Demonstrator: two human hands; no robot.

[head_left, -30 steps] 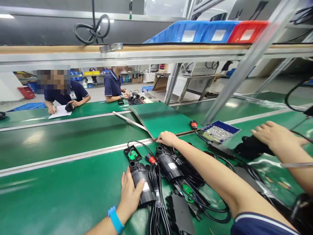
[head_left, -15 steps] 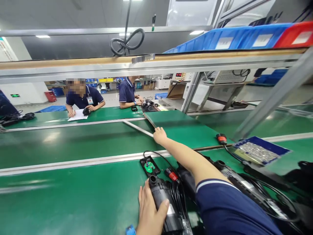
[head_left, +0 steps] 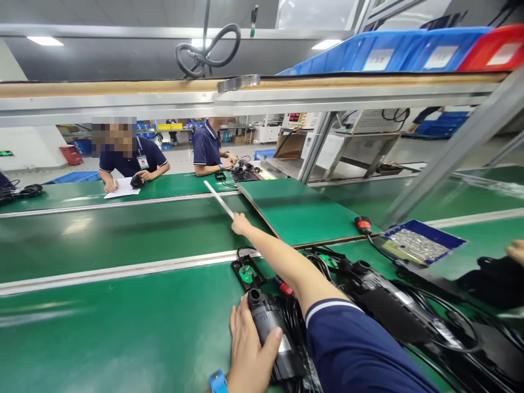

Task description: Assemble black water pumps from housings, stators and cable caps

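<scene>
My left hand [head_left: 254,349], wearing a blue wristband, is wrapped around a black pump-like device [head_left: 273,322] with a round outlet at its top end. It lies on the green work surface with black cable beside it. Reaching forward over the middle green strip, my right hand [head_left: 241,224] grips a long white rod [head_left: 220,200] by its near end; the rod points away and to the left. Between my hands sits an open black case [head_left: 247,273] with a green circuit board in it. A red-and-black connector [head_left: 285,286] is partly hidden by my right forearm.
A loose green board [head_left: 303,210] bridges the strip. At right are another black device [head_left: 380,289] with cables, a red-ringed plug [head_left: 363,225] and a blue tray [head_left: 423,240] of small metal parts. A co-worker's hand [head_left: 516,251] shows at the right edge. Two people work opposite, beneath a shelf [head_left: 164,106].
My right hand has moved left with the white rod, which now points more steeply away. The left hand keeps its hold on the device. A co-worker's hand has appeared at the right edge.
</scene>
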